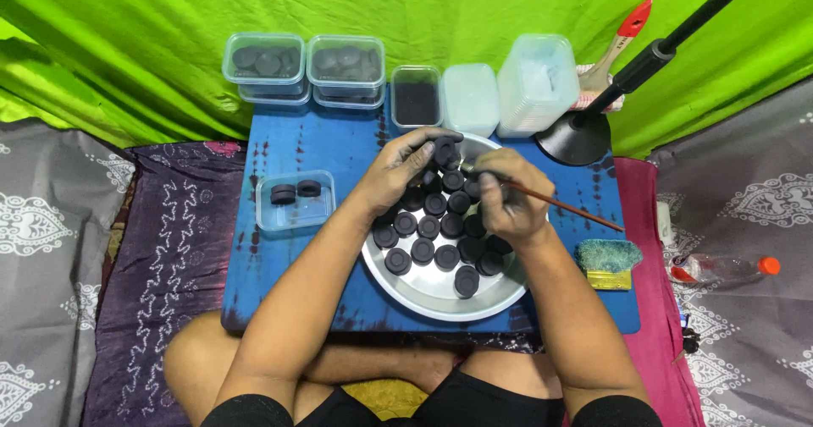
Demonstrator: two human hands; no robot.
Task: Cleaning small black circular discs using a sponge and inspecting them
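My left hand (pixel 405 166) holds a small black round disc (pixel 446 151) over the far edge of a round metal tray (pixel 428 292). My right hand (pixel 508 194) grips a thin brown paintbrush (pixel 563 206), its tip touching the held disc. Several black round discs (pixel 434 228) lie in rows in the tray beneath both hands. The tray rests on a low blue table (pixel 339 143).
A clear tub (pixel 295 215) with two black discs stands left of the tray. Lidded clear containers (pixel 264 63) of discs, a tub of black powder (pixel 416 99) and white tubs line the back. A black lamp base (pixel 576 137), a teal scrubber (pixel 608 255) and a bottle (pixel 720 268) sit right.
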